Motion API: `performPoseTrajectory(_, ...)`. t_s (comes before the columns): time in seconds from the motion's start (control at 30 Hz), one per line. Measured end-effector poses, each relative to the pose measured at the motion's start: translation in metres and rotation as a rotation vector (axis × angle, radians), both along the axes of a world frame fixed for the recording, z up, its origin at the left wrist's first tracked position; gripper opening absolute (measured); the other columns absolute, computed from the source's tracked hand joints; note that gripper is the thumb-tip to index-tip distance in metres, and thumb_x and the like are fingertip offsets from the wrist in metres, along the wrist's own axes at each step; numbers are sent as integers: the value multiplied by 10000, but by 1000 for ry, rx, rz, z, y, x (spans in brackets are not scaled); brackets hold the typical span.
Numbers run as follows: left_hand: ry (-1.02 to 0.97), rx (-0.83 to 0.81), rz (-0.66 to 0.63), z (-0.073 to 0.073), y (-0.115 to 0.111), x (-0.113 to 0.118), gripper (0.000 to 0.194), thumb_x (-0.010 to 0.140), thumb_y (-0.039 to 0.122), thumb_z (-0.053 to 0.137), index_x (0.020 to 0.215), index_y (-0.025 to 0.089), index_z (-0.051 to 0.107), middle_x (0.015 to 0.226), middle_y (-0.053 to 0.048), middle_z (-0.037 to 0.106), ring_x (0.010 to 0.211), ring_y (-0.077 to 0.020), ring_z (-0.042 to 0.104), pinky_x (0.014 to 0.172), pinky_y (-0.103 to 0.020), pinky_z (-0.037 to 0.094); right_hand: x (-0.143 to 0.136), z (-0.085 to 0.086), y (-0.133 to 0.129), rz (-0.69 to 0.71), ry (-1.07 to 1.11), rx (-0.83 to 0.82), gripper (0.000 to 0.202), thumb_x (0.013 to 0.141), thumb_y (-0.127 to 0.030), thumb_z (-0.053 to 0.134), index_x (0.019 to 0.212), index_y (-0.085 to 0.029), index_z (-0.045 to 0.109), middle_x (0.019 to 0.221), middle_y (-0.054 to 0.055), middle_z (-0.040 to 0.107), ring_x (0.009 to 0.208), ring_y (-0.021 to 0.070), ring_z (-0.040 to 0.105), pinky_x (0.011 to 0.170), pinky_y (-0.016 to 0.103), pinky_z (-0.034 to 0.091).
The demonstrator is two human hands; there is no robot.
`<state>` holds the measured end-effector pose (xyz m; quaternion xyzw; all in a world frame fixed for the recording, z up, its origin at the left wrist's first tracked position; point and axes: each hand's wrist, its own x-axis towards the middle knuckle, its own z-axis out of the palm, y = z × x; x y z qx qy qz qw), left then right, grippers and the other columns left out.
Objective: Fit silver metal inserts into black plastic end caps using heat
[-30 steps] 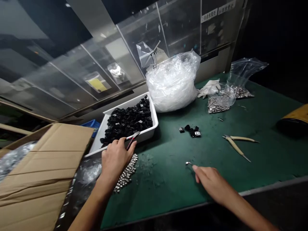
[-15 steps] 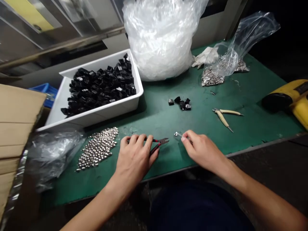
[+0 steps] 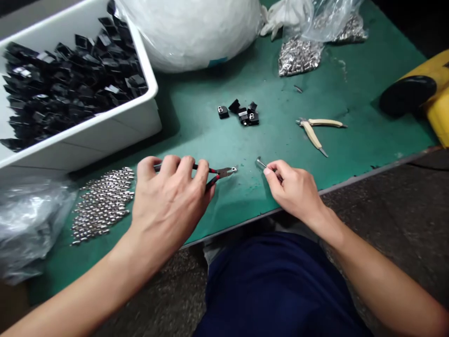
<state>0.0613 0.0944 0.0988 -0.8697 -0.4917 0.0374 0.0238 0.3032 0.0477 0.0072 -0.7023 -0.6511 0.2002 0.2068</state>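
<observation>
My left hand point(image 3: 171, 192) is closed around cutting pliers point(image 3: 224, 173) with black-and-red handles, jaws pointing right. At the jaw tips is a small shiny ring-ended piece point(image 3: 234, 169); whether the jaws grip it is hard to tell. My right hand point(image 3: 293, 187) pinches a thin metal rod point(image 3: 261, 163) with a wider end, held low over the green table point(image 3: 224, 206) and apart from the pliers. Left of my left hand lie rows of small metal fittings point(image 3: 101, 206). Beyond both hands is a small group of black blocks point(image 3: 243, 114), some with metal rings.
A white bin point(image 3: 154, 89) full of black parts stands at back left. Cream-handled pliers point(image 3: 315, 131) lie on the right, near a yellow tool point(image 3: 414, 93). Behind are a bag of metal pieces point(image 3: 301, 56), a glove point(image 3: 280, 18) and a large white plastic bag point(image 3: 199, 37).
My view has tilted down. The ring-ended piece seen at my right hand's tip earlier now appears at the plier jaws. A metal rod now shows in my right fingers.
</observation>
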Motion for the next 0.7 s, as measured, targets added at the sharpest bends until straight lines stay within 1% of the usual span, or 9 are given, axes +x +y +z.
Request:
performPoseTrajectory(0.13,86,10,-30,2,4,10,376,955,527,501,1054,212,681,894,-122,599,1055,-383,560,979,-599,363,2,-1,1,7,17,8,250,1025,-353,493,1063,-206,691,766,30,738,709,206,685,626,308,321)
performPoseTrajectory(0.3,224,16,-58,2,7,19,356,949,501,506,1035,200,675,908,-146,606,984,-373,569,891,-561,404,7,-1,2,27,54,30,252,1032,-346,486,1046,-198,689,732,18,718,660,185,656,624,308,325)
performPoseTrajectory(0.5,255,10,-69,2,8,22,377,940,532,501,999,204,680,857,-144,603,945,-371,571,848,-539,415,9,-2,5,21,104,24,252,1031,-339,494,1025,-190,696,707,15,702,644,177,641,625,308,328)
performPoseTrajectory(0.7,388,50,-89,3,10,22,413,934,566,502,962,195,680,829,-140,610,835,-341,585,742,-479,432,10,-1,6,19,136,13,246,1030,-335,499,1027,-191,699,716,19,711,652,182,651,627,304,338)
